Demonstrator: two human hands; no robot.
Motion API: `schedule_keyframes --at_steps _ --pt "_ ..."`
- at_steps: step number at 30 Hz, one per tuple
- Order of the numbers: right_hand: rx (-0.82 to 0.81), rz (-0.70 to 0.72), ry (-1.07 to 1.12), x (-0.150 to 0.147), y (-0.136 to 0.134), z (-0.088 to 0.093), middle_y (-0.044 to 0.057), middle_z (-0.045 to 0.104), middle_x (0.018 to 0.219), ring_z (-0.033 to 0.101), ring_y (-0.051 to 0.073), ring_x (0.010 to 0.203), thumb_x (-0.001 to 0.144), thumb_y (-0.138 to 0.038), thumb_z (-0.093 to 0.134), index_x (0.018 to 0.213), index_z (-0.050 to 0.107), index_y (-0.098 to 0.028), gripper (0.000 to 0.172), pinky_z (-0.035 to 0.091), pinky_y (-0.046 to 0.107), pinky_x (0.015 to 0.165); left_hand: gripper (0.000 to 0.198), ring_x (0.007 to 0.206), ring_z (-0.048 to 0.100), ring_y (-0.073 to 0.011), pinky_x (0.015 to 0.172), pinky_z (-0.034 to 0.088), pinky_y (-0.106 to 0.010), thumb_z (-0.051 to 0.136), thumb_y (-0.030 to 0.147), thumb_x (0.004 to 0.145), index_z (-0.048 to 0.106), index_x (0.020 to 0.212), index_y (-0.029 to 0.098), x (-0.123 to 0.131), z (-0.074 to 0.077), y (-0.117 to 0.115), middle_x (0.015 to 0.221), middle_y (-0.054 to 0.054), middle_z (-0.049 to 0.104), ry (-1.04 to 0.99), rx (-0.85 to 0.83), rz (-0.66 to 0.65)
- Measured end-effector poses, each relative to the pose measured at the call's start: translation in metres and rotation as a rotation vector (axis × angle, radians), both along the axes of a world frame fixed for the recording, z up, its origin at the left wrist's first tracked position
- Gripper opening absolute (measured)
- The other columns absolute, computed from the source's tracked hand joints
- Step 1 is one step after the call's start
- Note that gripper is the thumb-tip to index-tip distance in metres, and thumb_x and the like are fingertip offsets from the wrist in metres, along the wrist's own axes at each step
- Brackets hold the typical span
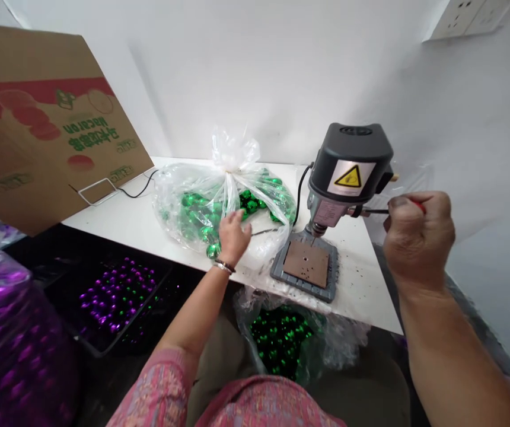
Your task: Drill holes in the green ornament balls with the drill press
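Note:
A small bench drill press point(348, 172) stands on the white table point(134, 219), its square base plate point(306, 264) under the bit. My right hand point(417, 237) is closed round the press's red-tipped lever point(415, 204) at the right. My left hand point(233, 237) reaches into the opening of a clear plastic bag point(226, 201) full of shiny green balls; its fingers are curled inside the bag, and what they hold is hidden. One green ball point(213, 251) lies at the bag's mouth by my wrist.
A tilted cardboard box point(45, 130) stands at the left. Below the table are a black tray of purple balls point(117, 293), a purple-filled bag point(10, 332) at far left and a bag of green balls point(281, 338) by my lap. Wall sockets point(468, 18) sit top right.

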State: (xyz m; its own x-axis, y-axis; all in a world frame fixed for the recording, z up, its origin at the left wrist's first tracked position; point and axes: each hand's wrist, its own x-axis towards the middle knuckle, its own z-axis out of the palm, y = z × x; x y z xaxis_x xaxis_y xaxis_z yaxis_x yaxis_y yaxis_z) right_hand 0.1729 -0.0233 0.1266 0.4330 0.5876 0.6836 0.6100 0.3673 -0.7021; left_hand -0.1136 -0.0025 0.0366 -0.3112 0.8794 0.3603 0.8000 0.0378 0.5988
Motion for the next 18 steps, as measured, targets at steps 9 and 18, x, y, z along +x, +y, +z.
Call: schedule_keyframes --at_steps 9,18 --pt "-0.179 0.061 -0.016 0.000 -0.014 0.011 0.002 0.063 0.073 0.057 0.018 0.065 0.074 -0.060 0.048 0.083 0.059 -0.024 0.039 0.043 0.032 0.064 0.084 0.148 0.018 -0.0459 0.117 0.017 -0.066 0.068 0.045 0.083 0.033 0.155 0.017 -0.134 0.040 0.036 0.161 -0.025 0.018 0.171 0.145 0.638" --pt "-0.209 -0.013 -0.018 0.012 -0.015 0.004 0.000 0.066 0.071 0.060 0.022 0.063 0.071 -0.055 0.056 0.077 0.063 -0.032 0.024 0.046 0.035 0.057 0.146 0.153 0.014 -0.0420 0.122 0.019 -0.057 0.093 0.042 0.051 -0.003 0.158 0.015 -0.239 0.060 0.109 0.163 -0.031 0.007 -0.310 0.046 0.539"
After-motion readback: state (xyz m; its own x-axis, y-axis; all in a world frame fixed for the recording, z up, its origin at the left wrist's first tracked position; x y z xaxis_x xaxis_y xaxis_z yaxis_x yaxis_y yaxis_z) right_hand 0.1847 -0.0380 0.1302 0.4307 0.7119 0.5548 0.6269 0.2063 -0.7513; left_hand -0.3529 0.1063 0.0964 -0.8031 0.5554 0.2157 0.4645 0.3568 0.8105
